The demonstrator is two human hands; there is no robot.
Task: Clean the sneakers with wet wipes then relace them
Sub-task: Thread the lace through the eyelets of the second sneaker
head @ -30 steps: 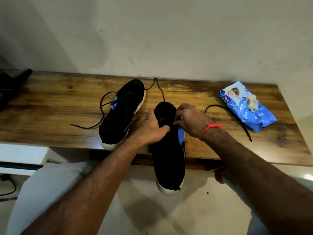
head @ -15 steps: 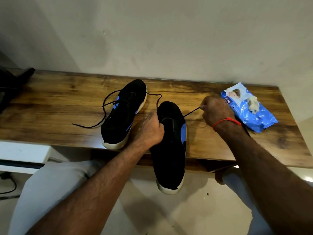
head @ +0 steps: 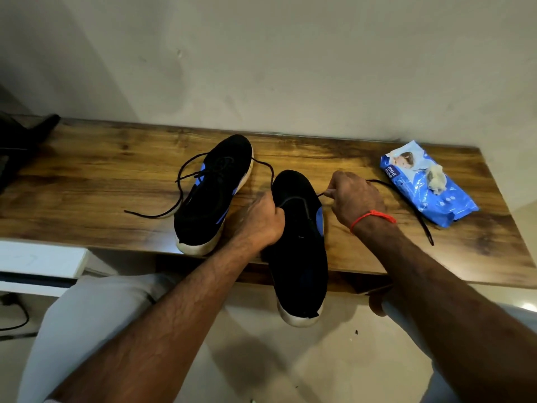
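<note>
2 sneakers (head: 213, 193) on wooden shelf (head: 87, 184), plain wall (head: 261, 68) behind; left hand (head: 261, 219) gripping 1, right hand (head: 356, 197) pinching lace (head: 406, 203)

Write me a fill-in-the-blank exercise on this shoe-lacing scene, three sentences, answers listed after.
1. The right hand pinches a black ____.
2. The left hand grips the near sneaker, whose heel hangs past the ____ edge.
3. A crumpled used wipe lies on the blue ____.

Answers: lace; table; wipes pack
</note>
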